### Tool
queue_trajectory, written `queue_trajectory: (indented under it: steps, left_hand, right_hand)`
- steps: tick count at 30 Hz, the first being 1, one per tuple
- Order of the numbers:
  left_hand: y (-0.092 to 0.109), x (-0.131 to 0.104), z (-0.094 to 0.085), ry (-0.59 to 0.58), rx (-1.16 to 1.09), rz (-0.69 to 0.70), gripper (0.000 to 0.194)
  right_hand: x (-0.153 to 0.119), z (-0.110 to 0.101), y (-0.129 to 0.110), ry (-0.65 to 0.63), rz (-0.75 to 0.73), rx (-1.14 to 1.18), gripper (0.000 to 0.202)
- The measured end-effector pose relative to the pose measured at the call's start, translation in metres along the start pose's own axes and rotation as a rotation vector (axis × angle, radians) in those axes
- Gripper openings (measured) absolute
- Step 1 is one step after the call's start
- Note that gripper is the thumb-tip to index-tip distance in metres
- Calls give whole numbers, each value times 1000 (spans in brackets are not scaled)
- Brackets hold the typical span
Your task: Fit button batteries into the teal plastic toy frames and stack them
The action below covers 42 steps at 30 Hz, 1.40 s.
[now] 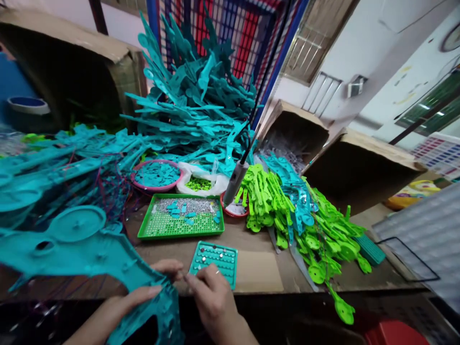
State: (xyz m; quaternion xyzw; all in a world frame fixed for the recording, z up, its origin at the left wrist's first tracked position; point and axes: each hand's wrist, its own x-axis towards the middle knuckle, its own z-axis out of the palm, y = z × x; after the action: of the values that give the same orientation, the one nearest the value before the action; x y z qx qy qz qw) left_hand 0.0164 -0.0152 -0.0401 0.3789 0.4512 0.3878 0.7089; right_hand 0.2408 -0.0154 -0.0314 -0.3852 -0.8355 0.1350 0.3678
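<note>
My left hand (138, 297) grips a large turquoise plastic shell (104, 254), its thumb in front and fingertips behind. The shell is hollow, with a round disc at its upper part, and hangs over the table's front edge. Close to the shell's right edge is my right hand (217, 299), thumb and forefinger pinched together; whatever they hold is too small to make out. Just behind my right hand lies a teal ridged tray (230, 266) with a few small round pieces on it. A piece of brown cardboard (260, 272) is beside this tray.
A green perforated tray (147, 232) holds small screws and turquoise bits. Behind it are a pink basket (134, 184), a white bag (187, 172) and a hanging electric screwdriver (236, 182). Turquoise parts (190, 124) are heaped behind; lime-green parts (268, 196) lie right. Open cartons (373, 148) stand behind.
</note>
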Motion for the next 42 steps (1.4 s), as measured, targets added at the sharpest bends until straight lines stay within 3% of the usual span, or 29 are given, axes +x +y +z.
queue_trajectory:
  steps: [3, 6, 8, 11, 14, 17, 21, 25, 27, 32, 37, 42]
  left_hand:
    - [1, -15, -2, 13, 59, -23, 50]
    - [8, -24, -6, 30, 157, -8, 60]
    - [13, -28, -9, 1, 200, 3, 60]
    - [17, -34, -13, -74, 260, 24, 50]
    - [17, -38, -17, -72, 174, -104, 46]
    - [17, -37, -17, -28, 18, -227, 46]
    - [18, -28, -9, 49, 3, -226, 47]
    - [18, -20, -6, 66, 145, -128, 42]
    - [17, -18, -6, 60, 173, -92, 39]
    - [16, -19, -7, -38, 123, -86, 33]
    - [18, -17, -7, -61, 117, -105, 29]
    - [13, -17, -9, 36, 363, -67, 57]
  right_hand:
    - [-6, -9, -4, 121, 414, 300, 23]
    - [-6, -11, -16, 165, 836, 723, 23]
    - [-4, -4, -26, 143, 983, 980, 24]
    - [2, 12, -35, -8, 1079, 1331, 27]
    - [3, 22, -34, -134, 965, 1253, 24]
    - [-6, 22, -28, -46, 596, 671, 19]
    - [-20, 14, -24, -90, 68, -62, 30]
    - [-22, 14, -23, -125, -110, -219, 34]
    - [-22, 18, -22, -113, -134, -258, 32]
    - [-23, 31, -13, -38, -20, -281, 31]
    - [-20, 31, -7, -100, -71, -297, 31]
    - [-20, 20, -19, 44, 306, 81, 18]
